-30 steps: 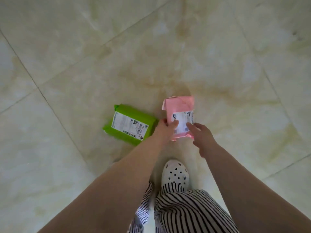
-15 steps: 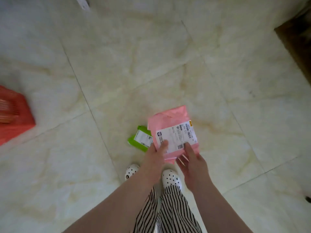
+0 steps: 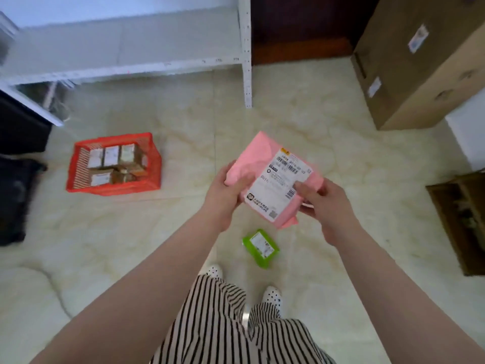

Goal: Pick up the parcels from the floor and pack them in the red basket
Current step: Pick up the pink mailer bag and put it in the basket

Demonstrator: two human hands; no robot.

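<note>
A pink parcel [image 3: 259, 161] with a white shipping label is held up in front of me, well above the floor. My left hand [image 3: 225, 190] grips its left edge and my right hand [image 3: 324, 200] grips its right lower edge. A small green parcel [image 3: 261, 248] with a white label lies on the tiled floor just ahead of my feet. The red basket [image 3: 78, 164] stands on the floor to the left, with several labelled brown boxes inside it.
A white metal shelf [image 3: 246, 61] stands at the back. Large cardboard boxes [image 3: 409, 74] are stacked at the back right. A brown open box [image 3: 464, 222] sits at the right edge and dark bags [image 3: 15, 200] lie at the left.
I have risen from the floor with the pink parcel lifted in both hands. The view now takes in the basket and shelf, and the green parcel stays on the floor.
</note>
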